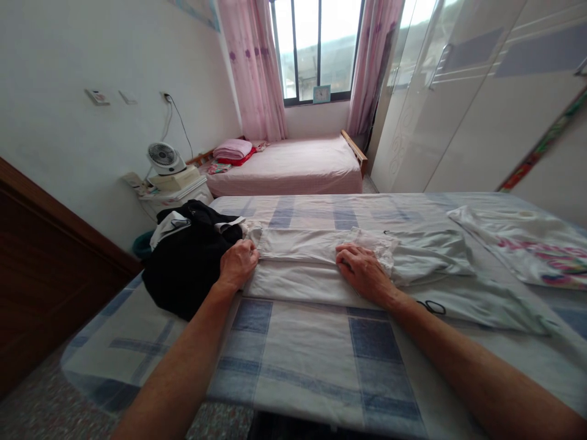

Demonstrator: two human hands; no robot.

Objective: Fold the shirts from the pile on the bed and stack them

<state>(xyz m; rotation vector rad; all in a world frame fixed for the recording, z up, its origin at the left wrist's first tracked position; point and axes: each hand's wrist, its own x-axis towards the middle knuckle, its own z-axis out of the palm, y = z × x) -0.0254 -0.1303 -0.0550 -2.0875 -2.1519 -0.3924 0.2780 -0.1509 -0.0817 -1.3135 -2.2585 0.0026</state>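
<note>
A white garment (293,278) with lacy trim lies stretched in a long folded strip across the bed. Its exact kind is hard to make out. My left hand (238,266) is closed on its left end, against a heap of black clothing (183,266). With fingers curled, my right hand (364,269) grips the same garment beside a lacy patch. Pale greenish-white cloth (431,253) spreads out wrinkled to the right, with a dark loop (435,307) on it near my right forearm.
A white top with a pink print (541,250) lies at the far right of the checked bedsheet (307,360). Beyond are a pink-covered bed (302,162), a small fan (165,157) on a cabinet and a white wardrobe (440,122). A brown door (50,269) stands left.
</note>
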